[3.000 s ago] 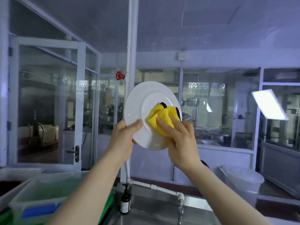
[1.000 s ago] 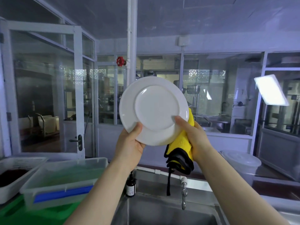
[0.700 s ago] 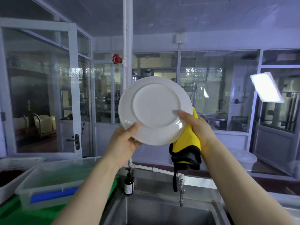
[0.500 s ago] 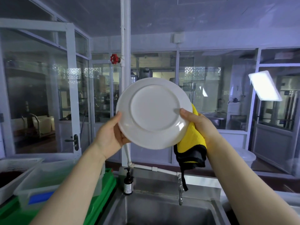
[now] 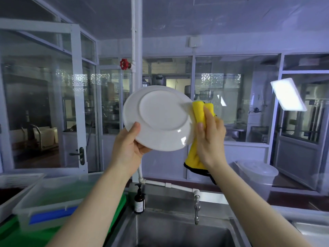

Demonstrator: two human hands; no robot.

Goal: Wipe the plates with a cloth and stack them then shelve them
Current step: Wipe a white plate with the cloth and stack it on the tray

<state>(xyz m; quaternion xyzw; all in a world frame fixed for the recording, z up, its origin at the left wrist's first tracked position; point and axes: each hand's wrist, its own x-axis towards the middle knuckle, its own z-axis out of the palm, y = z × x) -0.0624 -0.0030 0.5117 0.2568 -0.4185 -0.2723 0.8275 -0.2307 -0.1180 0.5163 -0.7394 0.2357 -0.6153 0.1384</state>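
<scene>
Holding a white plate (image 5: 160, 118) up over the steel sink (image 5: 178, 232), the left hand (image 5: 128, 148) grips its lower left rim, thumb on the underside that faces the camera. The right hand (image 5: 210, 138) clutches a yellow cloth (image 5: 201, 111) with a black edge against the plate's right rim, fingers curled over the cloth, the rest of it hanging below the hand. Near left, a clear plastic bin (image 5: 51, 198) with a blue label stands on a green crate (image 5: 117, 202); its contents cannot be told. Further left, a white tray (image 5: 21, 179) holds something dark. A brown pump bottle (image 5: 139, 200) stands at the sink's far left corner, a tap (image 5: 196, 209) to its right. Far right sits a lidded translucent tub (image 5: 258, 175)
</scene>
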